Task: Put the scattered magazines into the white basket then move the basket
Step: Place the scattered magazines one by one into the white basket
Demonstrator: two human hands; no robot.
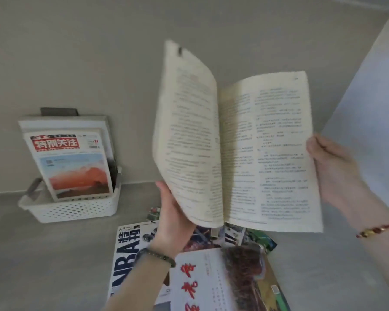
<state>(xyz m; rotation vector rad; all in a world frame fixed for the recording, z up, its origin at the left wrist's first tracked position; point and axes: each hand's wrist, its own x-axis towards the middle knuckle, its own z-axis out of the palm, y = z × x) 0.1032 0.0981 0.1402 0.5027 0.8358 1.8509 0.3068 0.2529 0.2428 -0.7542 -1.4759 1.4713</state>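
Yellowed paper, dense print: open magazine held up in the air over the floor, spine roughly vertical, pages fanned toward the camera; left page blurred.

Left hand cups the lower left of it from behind, thumb on the page edge; right hand pinches the right page edge, fingers behind, thumb in front; both closed on it, neither spread.

White basket sits on the grey floor against the wall, well left of and below the held magazine; left hand is the nearer one. It already holds upright magazines; front one, the red-masthead magazine, leans back on the wall.

Likely next: shut the open magazine, swing it left and down, drop it in spine-vertical in front of that stack; space at the basket front looks tight.

Still loose on the floor under the hands: NBA magazine, a white-cover magazine overlapping it, more partly hidden underneath.
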